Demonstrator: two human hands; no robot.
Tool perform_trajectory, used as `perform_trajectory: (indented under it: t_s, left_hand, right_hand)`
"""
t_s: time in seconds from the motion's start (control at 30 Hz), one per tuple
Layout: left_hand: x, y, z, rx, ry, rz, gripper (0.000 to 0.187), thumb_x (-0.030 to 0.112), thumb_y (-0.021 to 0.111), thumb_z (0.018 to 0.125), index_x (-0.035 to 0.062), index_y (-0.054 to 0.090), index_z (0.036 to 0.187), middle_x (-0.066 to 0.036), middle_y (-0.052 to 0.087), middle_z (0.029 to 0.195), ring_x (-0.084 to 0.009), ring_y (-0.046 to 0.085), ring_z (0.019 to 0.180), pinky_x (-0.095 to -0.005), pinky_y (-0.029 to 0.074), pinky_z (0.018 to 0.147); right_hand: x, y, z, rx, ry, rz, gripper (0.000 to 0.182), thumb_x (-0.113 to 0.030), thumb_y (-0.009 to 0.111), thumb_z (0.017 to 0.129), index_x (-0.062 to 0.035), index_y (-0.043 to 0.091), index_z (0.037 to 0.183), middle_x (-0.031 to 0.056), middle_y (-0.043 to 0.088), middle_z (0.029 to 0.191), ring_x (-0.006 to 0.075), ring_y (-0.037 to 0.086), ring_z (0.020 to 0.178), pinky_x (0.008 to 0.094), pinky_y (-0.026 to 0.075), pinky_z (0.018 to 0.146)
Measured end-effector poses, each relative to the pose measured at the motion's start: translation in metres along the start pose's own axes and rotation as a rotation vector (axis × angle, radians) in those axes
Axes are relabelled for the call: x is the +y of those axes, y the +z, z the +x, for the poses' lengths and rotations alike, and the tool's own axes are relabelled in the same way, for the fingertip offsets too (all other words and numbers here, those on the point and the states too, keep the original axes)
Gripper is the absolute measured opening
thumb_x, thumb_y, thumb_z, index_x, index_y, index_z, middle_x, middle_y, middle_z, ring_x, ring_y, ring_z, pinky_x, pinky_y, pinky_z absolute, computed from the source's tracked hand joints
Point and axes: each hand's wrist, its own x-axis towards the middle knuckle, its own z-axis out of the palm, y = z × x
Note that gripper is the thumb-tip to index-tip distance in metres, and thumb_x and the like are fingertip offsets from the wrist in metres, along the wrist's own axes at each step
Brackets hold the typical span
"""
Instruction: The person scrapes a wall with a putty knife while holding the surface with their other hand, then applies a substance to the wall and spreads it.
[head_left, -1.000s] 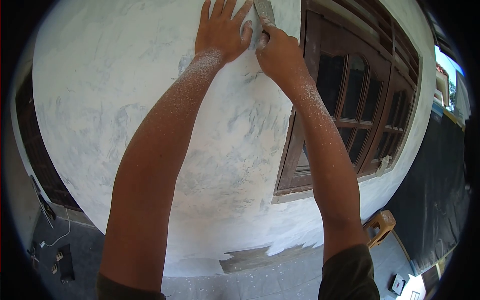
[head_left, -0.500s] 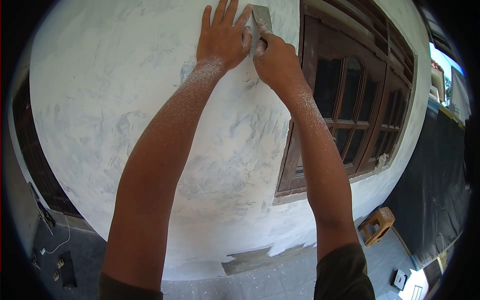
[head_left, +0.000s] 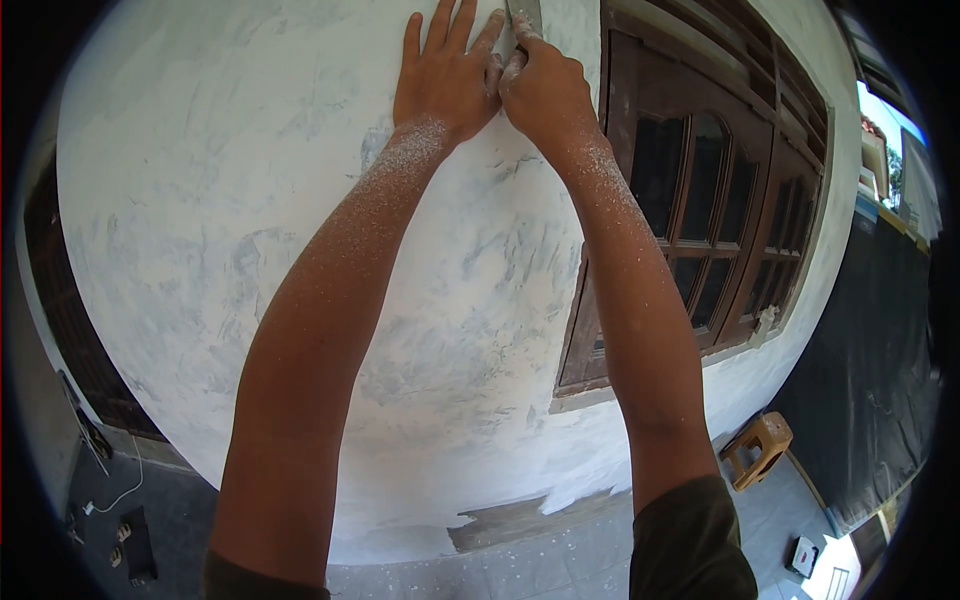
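My left hand (head_left: pixel 450 80) lies with its fingers spread against the patchy white wall (head_left: pixel 300 150), close to the top of the view. Just right of it, my right hand (head_left: pixel 548 90) is closed around a putty knife (head_left: pixel 528 12). The flat metal blade points upward along the wall, its tip cut off by the top edge of the view. The two thumbs are close together. White dust speckles both wrists and forearms and coats some fingertips.
A brown wooden window (head_left: pixel 690 190) is set in the wall to the right. Below stand a tan plastic stool (head_left: pixel 760 447) and a dark sheet (head_left: pixel 860 370). White flecks dot the tiled floor (head_left: pixel 520 575). Sandals (head_left: pixel 120 540) and a white cable (head_left: pixel 125 490) lie at lower left.
My right hand has slid up slightly and to the left with the putty knife, nearer my left hand. My left hand has stayed in place.
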Motion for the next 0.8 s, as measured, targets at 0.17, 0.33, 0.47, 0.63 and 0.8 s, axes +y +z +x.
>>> perform_trajectory:
  t_s: [0.17, 0.33, 0.47, 0.63, 0.8]
  left_hand:
    - [0.002, -0.005, 0.001, -0.078, -0.046, -0.006, 0.060, 0.031, 0.047, 0.100, 0.0077, 0.039, 0.154, -0.019, 0.028, 0.163, -0.0342, 0.018, 0.154, -0.0521, 0.011, 0.126]
    - [0.001, 0.000, 0.001, -0.035, -0.034, -0.023, 0.059, 0.029, 0.046, 0.099, 0.0072, 0.040, 0.154, -0.019, 0.027, 0.164, -0.0340, 0.018, 0.154, -0.0524, 0.011, 0.126]
    - [0.001, 0.000, 0.000, -0.045, -0.039, -0.027, 0.059, 0.028, 0.045, 0.098, 0.0072, 0.040, 0.154, -0.020, 0.027, 0.164, -0.0342, 0.018, 0.154, -0.0531, 0.011, 0.126]
    - [-0.001, 0.003, 0.001, -0.023, -0.030, -0.020, 0.060, 0.029, 0.045, 0.098, 0.0074, 0.039, 0.154, -0.019, 0.027, 0.164, -0.0342, 0.018, 0.154, -0.0529, 0.011, 0.126]
    - [0.001, -0.004, -0.001, -0.083, -0.044, -0.032, 0.061, 0.030, 0.045, 0.099, 0.0079, 0.037, 0.155, -0.019, 0.026, 0.165, -0.0333, 0.016, 0.155, -0.0527, 0.010, 0.126]
  right_hand:
    - [0.011, 0.006, -0.024, 0.028, -0.036, -0.027, 0.044, -0.018, 0.048, 0.100, -0.0069, 0.057, 0.141, 0.0286, 0.071, 0.106, 0.0456, 0.069, 0.099, 0.0496, 0.054, 0.094]
    - [0.002, -0.004, 0.014, -0.016, 0.022, 0.022, 0.043, -0.017, 0.049, 0.099, -0.0057, 0.058, 0.140, 0.0289, 0.071, 0.107, 0.0457, 0.069, 0.101, 0.0504, 0.054, 0.094]
    - [0.015, -0.002, -0.005, 0.050, -0.134, -0.106, 0.045, -0.018, 0.048, 0.099, -0.0062, 0.056, 0.142, 0.0257, 0.072, 0.101, 0.0383, 0.074, 0.084, 0.0463, 0.058, 0.089]
    - [0.018, 0.001, 0.008, 0.029, -0.136, -0.118, 0.047, -0.018, 0.047, 0.099, -0.0062, 0.055, 0.143, 0.0240, 0.073, 0.098, 0.0327, 0.073, 0.065, 0.0415, 0.062, 0.072]
    - [0.004, -0.015, 0.024, -0.056, -0.024, -0.094, 0.048, -0.019, 0.047, 0.099, -0.0081, 0.054, 0.145, 0.0230, 0.074, 0.097, 0.0304, 0.071, 0.058, 0.0378, 0.061, 0.060]
